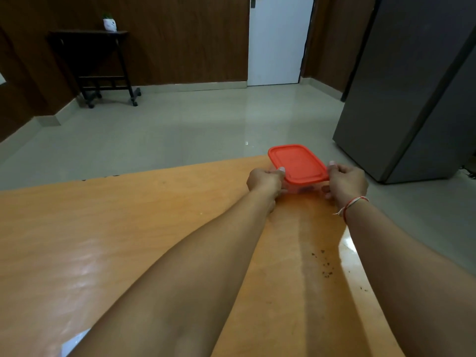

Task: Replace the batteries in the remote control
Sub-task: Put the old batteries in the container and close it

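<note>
Orange plastic is what I see first from the head camera: a lid [297, 163] sitting closed on a small clear container [305, 188] at the far right corner of the wooden table [128, 228]. Its long axis runs from near right to far left, skewed against the table's far edge, and the far end of the lid reaches just past that edge. My left hand [265, 180] is curled closed on the near-left side of the box, thumb up on the lid's rim; my right hand [346, 182], with a red and white thread bracelet [351, 203] at the wrist, clamps the near-right corner, thumb likewise on the rim and fingers down the clear wall. Something dark shows faintly through that wall, but I cannot tell what it is. Both forearms stretch straight across the table, the right one lying along its right edge, where dark crumbs [323, 264] are scattered. To my left the tabletop is broad and bare. Beyond the far edge lies open grey floor [180, 130]; a tall grey cabinet [412, 86] stands near on the right
</note>
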